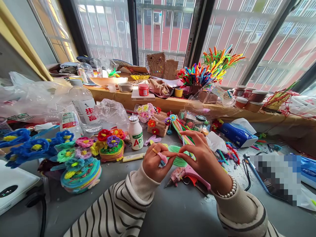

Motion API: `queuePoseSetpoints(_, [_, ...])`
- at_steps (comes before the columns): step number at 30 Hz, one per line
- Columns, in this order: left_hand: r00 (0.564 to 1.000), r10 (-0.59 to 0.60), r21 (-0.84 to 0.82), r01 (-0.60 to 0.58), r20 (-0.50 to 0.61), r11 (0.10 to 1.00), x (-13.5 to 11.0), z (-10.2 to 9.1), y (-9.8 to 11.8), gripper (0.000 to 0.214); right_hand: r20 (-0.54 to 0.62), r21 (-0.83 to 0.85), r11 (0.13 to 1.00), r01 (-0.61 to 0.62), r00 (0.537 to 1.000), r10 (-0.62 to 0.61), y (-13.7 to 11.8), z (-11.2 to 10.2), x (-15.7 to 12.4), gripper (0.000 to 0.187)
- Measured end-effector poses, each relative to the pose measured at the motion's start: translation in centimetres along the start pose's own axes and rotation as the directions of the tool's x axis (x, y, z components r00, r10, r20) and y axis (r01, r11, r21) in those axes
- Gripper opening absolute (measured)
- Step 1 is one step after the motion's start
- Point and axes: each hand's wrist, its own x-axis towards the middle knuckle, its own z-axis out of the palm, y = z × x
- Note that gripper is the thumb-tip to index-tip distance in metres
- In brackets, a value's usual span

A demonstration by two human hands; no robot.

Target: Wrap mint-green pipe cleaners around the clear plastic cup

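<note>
My left hand (156, 162) is closed around a small pink and blue fuzzy piece (163, 158), which looks like pipe cleaner. My right hand (201, 158) is pinched, its thumb and forefinger meeting the left fingertips; what lies between them is too small to make out. A thin pale stem (183, 139) rises beside the right fingers. Just behind both hands sits a light green round thing (178, 161), partly covered by them. Under the right hand a pink glue gun (191, 171) lies on the grey table (170, 210).
Left of my hands stand a white drink bottle (135, 135) and pipe-cleaner flowers on a round coiled base (81, 177). A large water bottle (86, 110) is behind them. To the right are a blue tissue pack (238, 133) and a phone-like device (269, 177). Bundled pipe cleaners (197, 75) fill the sill.
</note>
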Motion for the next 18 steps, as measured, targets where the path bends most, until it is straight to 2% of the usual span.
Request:
queuePoseSetpoints(5, [0.998, -0.065, -0.018, 0.064, -0.022, 0.998, 0.0, -0.1, -0.1, 0.010, -0.002, 0.020, 1.000, -0.016, 1.000, 0.016, -0.1, 0.1, 0.0, 0.012])
queuePoseSetpoints(9, [0.982, -0.179, -0.041, 0.176, -0.063, 0.983, 0.1, -0.6, -0.7, 0.007, -0.019, 0.022, 0.999, -0.023, 1.000, 0.024, 0.2, 0.3, -0.1, 0.011])
queuePoseSetpoints(12, [0.938, -0.324, -0.025, 0.323, -0.124, 0.946, 0.3, -1.2, -1.5, 0.007, -0.053, 0.023, 1.000, -0.017, 0.998, 0.018, 0.1, 0.9, -0.1, 0.011])
queuePoseSetpoints(15, [0.859, -0.471, -0.049, 0.472, -0.200, 0.880, 0.5, -1.8, -2.2, 0.014, -0.067, 0.034, 0.999, 0.007, 0.998, -0.005, -0.8, 2.1, -0.3, 0.011])
queuePoseSetpoints(18, [0.819, -0.520, -0.066, 0.521, -0.240, 0.851, 0.6, -2.2, -2.8, 0.014, -0.056, 0.025, 0.999, 0.043, 0.998, -0.041, -1.9, 3.8, -0.4, 0.013])
